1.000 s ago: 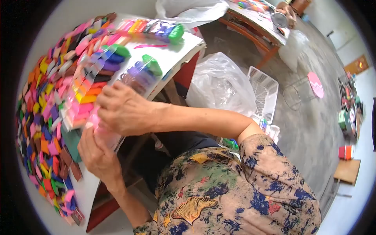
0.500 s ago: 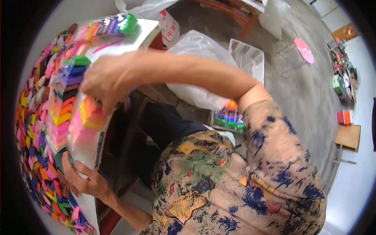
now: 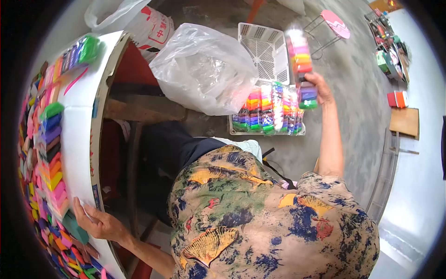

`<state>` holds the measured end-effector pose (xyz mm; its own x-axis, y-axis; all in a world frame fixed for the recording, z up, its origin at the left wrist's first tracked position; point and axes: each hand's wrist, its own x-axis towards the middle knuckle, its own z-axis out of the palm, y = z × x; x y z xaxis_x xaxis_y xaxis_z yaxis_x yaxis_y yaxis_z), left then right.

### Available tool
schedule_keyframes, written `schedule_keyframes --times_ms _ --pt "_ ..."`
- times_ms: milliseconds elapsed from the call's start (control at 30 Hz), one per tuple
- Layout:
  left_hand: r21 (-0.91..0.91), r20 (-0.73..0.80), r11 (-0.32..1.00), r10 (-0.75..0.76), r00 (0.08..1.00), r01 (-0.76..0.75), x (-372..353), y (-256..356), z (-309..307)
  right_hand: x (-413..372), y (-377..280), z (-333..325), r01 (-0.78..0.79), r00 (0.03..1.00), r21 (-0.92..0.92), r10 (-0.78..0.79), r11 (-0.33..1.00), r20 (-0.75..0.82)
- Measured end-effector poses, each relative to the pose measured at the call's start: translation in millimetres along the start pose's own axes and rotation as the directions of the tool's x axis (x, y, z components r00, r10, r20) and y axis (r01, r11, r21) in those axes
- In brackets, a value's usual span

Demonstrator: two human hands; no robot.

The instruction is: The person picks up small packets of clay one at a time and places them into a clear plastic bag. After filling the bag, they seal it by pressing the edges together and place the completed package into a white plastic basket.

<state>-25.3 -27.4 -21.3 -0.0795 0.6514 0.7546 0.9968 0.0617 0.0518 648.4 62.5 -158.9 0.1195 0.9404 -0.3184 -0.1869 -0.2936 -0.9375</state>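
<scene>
In the head view, my right hand [image 3: 319,89] is closed round a long clear-wrapped pack of coloured clay bars [image 3: 302,58], out to the side of the table. The pack is upright in the picture, its far end blurred, beside a crate [image 3: 297,132] of similar packs. My left hand [image 3: 101,225] rests by the table edge with fingers stretched out, holding nothing visible. Close to its fingertips lie the end of a row of coloured clay bars [image 3: 55,160] and a dark green flat piece [image 3: 76,227]. Another wrapped row of bars [image 3: 76,53] lies further along the white tabletop [image 3: 81,125].
Many loose clay pieces [image 3: 44,232] are heaped along the table's far side. A large clear plastic bag [image 3: 200,65] and a white plastic basket [image 3: 240,44] stand on the floor near the crate. A pink-topped stool [image 3: 335,24] is beyond them.
My right hand has swung from the table out to the crate side, carrying the wrapped pack of clay bars. My left hand remains by the table edge. The view has shifted.
</scene>
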Motion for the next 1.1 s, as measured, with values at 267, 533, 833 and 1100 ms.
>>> schedule_keyframes --times_ms 267,533,833,1100 --pt "0.117 -0.016 0.992 0.045 0.999 -0.043 -2 -10 7 -24 209 -108 -0.346 0.700 0.099 0.327 0.933 -0.635" --pt "0.159 0.016 0.986 0.053 0.998 -0.055 -1 -12 6 -9 283 -107 -0.278 0.801 -0.275 0.063 0.921 -0.596" --pt "0.150 0.042 0.988 0.040 0.998 -0.046 -2 -18 5 8 317 -95 -0.570 0.787 -0.672 0.079 0.474 -0.612" --pt "0.171 0.058 0.983 0.054 0.997 -0.063 -3 -20 5 4 292 -62 -0.555 0.796 -0.721 0.014 0.414 -0.605"
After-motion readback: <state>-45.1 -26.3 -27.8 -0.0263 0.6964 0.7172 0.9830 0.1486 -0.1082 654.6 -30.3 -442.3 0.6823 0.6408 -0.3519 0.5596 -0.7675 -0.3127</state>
